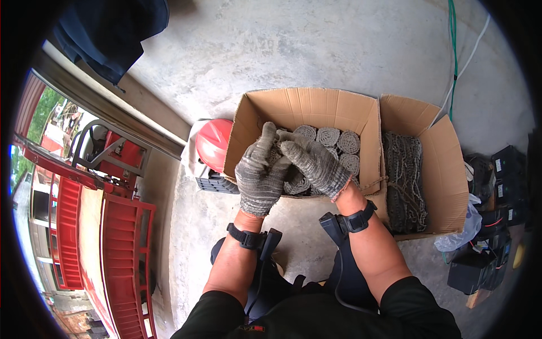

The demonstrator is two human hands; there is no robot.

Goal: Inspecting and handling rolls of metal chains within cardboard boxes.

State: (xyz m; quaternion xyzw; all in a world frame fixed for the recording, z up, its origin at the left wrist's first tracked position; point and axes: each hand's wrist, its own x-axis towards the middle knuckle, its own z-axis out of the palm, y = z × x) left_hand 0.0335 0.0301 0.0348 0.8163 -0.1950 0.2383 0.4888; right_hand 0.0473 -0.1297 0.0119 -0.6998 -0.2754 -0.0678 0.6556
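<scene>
My left hand point(261, 175) and my right hand point(317, 165), both in grey knitted gloves, meet over the near left part of a cardboard box point(313, 103). Their fingers are bent toward each other; what they hold, if anything, is hidden behind the gloves. Inside this box several tight grey rolls point(327, 136) stand on end, their spirals facing up. A second cardboard box point(446, 169) adjoins it on the right, holding a stack of long dark grey strips point(403, 181) with a chain-like or braided texture. A brownish cord point(370, 183) crosses the edge between the boxes.
A red hard hat point(213, 144) rests left of the boxes, above a dark crate point(217, 185). Black battery-like blocks point(480, 265) and a clear plastic bag point(463, 230) lie at the right. A red vehicle point(121, 248) stands beyond the doorway. Green cable point(453, 56) hangs behind.
</scene>
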